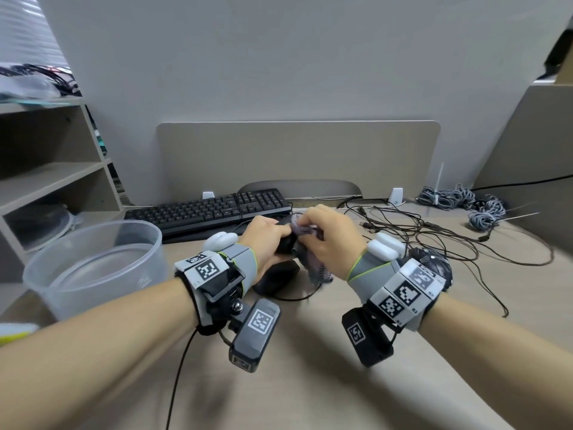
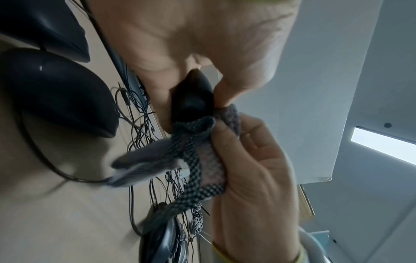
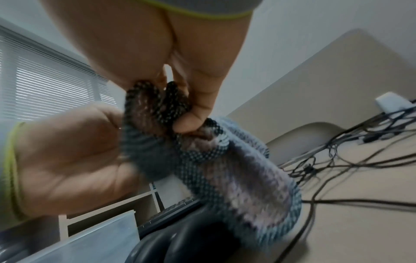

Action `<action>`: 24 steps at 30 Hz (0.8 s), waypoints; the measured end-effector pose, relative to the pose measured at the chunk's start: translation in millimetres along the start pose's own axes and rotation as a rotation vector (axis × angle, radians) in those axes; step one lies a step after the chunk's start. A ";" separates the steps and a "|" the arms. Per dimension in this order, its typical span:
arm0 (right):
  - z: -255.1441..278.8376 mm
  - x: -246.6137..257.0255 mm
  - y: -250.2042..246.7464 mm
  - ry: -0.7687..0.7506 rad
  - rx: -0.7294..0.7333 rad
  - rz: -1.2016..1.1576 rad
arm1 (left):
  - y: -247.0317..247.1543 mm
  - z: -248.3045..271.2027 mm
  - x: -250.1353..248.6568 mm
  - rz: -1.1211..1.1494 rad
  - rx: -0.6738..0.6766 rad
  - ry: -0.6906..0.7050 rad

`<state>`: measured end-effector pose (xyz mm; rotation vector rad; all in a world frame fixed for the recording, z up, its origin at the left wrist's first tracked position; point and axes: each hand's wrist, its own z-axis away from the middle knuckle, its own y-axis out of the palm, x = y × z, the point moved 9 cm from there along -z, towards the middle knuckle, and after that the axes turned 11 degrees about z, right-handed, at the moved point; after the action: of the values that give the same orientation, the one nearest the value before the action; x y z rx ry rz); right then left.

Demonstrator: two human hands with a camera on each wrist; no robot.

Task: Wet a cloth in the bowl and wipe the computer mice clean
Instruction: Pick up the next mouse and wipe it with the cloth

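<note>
My left hand (image 1: 266, 240) grips a black computer mouse (image 1: 286, 245) lifted above the desk; in the left wrist view the mouse (image 2: 191, 99) sits between thumb and fingers. My right hand (image 1: 328, 234) holds a grey checked cloth (image 1: 313, 268) bunched against that mouse, its loose end hanging down. The cloth (image 2: 198, 154) wraps the mouse's lower end, and in the right wrist view the cloth (image 3: 213, 160) is pinched by the thumb. Another black mouse (image 1: 276, 279) lies on the desk under the hands. A clear plastic bowl (image 1: 93, 265) with water stands at the left.
A black keyboard (image 1: 210, 209) lies behind the hands. Tangled black cables (image 1: 434, 237) spread over the desk to the right, with grey coiled cables (image 1: 477, 203) at the back right. Another dark mouse (image 1: 434, 265) sits behind my right wrist. Shelves (image 1: 46, 169) stand at the left.
</note>
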<state>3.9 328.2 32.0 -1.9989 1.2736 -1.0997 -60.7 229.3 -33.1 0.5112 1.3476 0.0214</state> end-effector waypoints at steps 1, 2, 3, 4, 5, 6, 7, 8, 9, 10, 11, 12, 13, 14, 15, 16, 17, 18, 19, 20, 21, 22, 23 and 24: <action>1.3 2.7 1.7 0.000 0.021 -0.027 | 1.0 -0.5 -0.5 -0.009 0.005 0.002; 0.5 -2.1 2.1 0.029 0.039 -0.035 | 1.7 -0.6 -0.2 -0.007 0.004 -0.004; -1.6 -11.8 1.1 0.088 0.052 -0.034 | 3.5 -0.7 0.5 -0.003 0.016 -0.011; -3.6 -21.7 -0.5 0.145 0.047 -0.029 | 4.5 0.4 1.1 -0.002 0.023 -0.016; -3.5 -28.5 -2.2 0.189 0.036 -0.022 | 4.1 -0.5 2.3 -0.010 0.030 -0.015; -2.3 -28.9 -2.3 0.198 0.028 -0.021 | 4.1 -1.7 3.4 -0.019 0.040 -0.018; -0.3 -22.5 0.0 0.175 0.037 -0.028 | 3.4 -4.8 4.4 -0.021 0.050 -0.014; 2.1 -14.2 4.4 0.134 0.057 -0.035 | 3.1 -5.2 3.4 -0.032 0.048 -0.010; 3.5 -10.9 8.9 0.114 0.075 -0.038 | 2.5 -5.1 1.9 -0.043 0.049 -0.008; 2.8 -14.3 9.5 0.130 0.077 -0.034 | 3.2 -2.4 -0.1 -0.048 0.051 -0.004; 0.7 -23.1 7.1 0.179 0.066 -0.026 | 2.7 -2.3 -0.6 -0.037 0.050 -0.001; -1.6 -32.6 3.3 0.226 0.046 -0.021 | 2.6 -0.6 -2.6 -0.014 0.043 0.001; -2.9 -39.4 0.2 0.263 0.023 -0.017 | 3.5 0.7 -4.6 0.003 0.045 0.007; -2.6 -39.3 -1.1 0.270 0.008 -0.015 | 3.7 0.8 -5.9 0.004 0.044 0.013; -1.8 -31.9 0.2 0.244 0.007 -0.021 | 4.2 0.5 -6.7 -0.012 0.046 0.021; -0.6 -19.2 3.2 0.188 0.018 -0.030 | 4.2 0.3 -7.0 -0.038 0.040 0.027; 0.8 -6.8 7.7 0.131 0.038 -0.036 | 3.8 -0.5 -6.5 -0.063 0.030 0.032; 1.6 -0.5 10.8 0.101 0.051 -0.041 | 2.5 -0.8 -5.7 -0.085 0.016 0.034; -0.5 -2.0 9.9 0.112 0.050 -0.047 | 1.3 -0.9 -4.3 -0.091 0.013 0.035; -4.1 -9.7 6.5 0.152 0.037 -0.057 | -0.1 0.0 -2.7 -0.089 0.012 0.031; -7.3 -20.4 2.5 0.204 0.019 -0.070 | -2.2 1.1 -0.5 -0.081 0.011 0.022; -9.0 -29.5 -2.2 0.248 0.004 -0.084 | -3.8 2.3 1.2 -0.068 0.011 0.009; -9.5 -35.1 -4.9 0.274 -0.002 -0.106 | -4.0 4.1 2.2 -0.053 0.016 -0.005; -8.9 -35.3 -5.7 0.274 0.003 -0.127 | -3.5 5.4 3.2 -0.032 0.022 -0.022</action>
<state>-8.9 362.6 28.6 -2.0006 1.2885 -1.4769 -55.8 225.3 -36.6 0.5066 1.3358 -0.0253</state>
